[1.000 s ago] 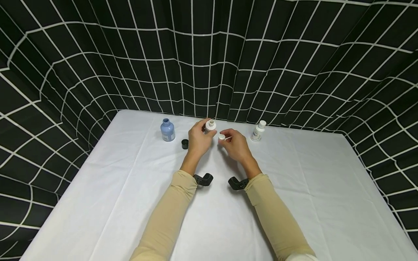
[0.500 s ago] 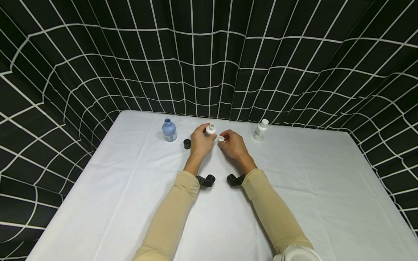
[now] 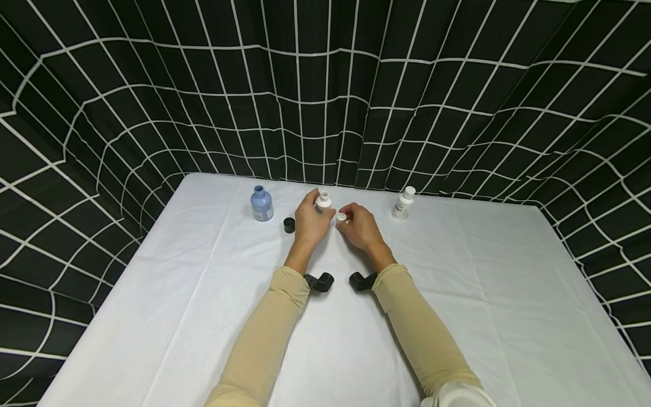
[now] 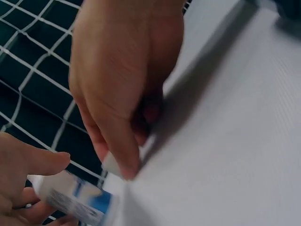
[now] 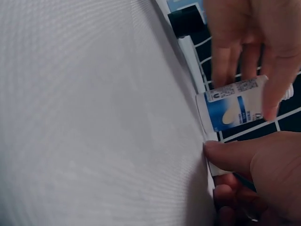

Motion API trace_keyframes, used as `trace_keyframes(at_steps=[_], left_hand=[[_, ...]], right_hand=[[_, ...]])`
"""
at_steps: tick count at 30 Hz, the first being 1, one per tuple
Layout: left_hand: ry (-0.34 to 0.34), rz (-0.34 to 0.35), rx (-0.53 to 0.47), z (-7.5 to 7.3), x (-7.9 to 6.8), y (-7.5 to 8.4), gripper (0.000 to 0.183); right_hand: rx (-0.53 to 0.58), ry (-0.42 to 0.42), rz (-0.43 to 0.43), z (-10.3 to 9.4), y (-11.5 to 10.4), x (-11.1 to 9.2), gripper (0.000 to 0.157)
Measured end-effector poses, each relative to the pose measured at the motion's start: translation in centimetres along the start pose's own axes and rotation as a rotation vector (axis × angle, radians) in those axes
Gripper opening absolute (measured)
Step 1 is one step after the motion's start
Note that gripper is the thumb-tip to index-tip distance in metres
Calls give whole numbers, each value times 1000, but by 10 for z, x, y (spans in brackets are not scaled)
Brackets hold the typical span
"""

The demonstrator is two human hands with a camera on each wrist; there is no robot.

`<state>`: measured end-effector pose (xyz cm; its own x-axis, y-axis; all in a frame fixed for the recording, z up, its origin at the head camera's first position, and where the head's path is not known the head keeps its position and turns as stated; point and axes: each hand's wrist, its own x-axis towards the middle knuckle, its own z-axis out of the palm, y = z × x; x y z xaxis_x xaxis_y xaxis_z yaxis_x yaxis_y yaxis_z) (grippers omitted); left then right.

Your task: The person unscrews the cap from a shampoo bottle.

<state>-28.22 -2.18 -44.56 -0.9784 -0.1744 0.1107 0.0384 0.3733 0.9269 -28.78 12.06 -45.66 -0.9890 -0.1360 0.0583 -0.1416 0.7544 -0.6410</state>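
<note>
My left hand (image 3: 311, 220) holds a small white bottle (image 3: 323, 202) by its sides, thumb in front and fingers behind; its neck is uncapped and points up. A blue and white label on the bottle (image 5: 235, 106) shows in the right wrist view. Just right of it, my right hand (image 3: 362, 227) pinches a white screw cap (image 3: 341, 217), hollow side up, apart from the bottle. In the left wrist view the cap (image 4: 111, 165) is partly hidden by the right thumb. The bottle's base seems to rest on the table.
A blue bottle (image 3: 261, 204) without a cap stands left of my hands, with a black cap (image 3: 289, 225) on the white tablecloth (image 3: 335, 345) between. Right of my hands stands another white bottle (image 3: 403, 204), capped. A black curtain (image 3: 325, 113) with white grid lines hangs behind.
The white bottle has come down slightly and stands more upright in my left hand. A thin white strip seen beside the cap in my right hand a second ago no longer shows.
</note>
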Motion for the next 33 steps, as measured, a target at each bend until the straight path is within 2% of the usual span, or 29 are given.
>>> trace_keyframes(at_steps=[4, 10, 13, 16, 20, 27, 33], left_hand=[[51, 55, -1, -3, -3, 15, 73], [167, 188, -29, -5, -13, 40, 69], [204, 258, -54, -3, -17, 46, 65], [211, 314, -72, 2, -20, 48, 62], [162, 345, -72, 16, -23, 47, 60], [15, 356, -39, 52, -17, 56, 67], [-115, 311, 23, 84, -9, 58, 77]], right_hand=[[-13, -12, -24, -6, 0, -2, 40], [29, -19, -23, -31, -1, -10, 46], [48, 11, -26, -48, -2, -14, 44], [52, 58, -27, -67, -2, -19, 42], [44, 123, -27, -90, 1, -28, 40], [16, 259, -62, -120, 16, -39, 38], [-8, 350, -31, -135, 30, -35, 43]])
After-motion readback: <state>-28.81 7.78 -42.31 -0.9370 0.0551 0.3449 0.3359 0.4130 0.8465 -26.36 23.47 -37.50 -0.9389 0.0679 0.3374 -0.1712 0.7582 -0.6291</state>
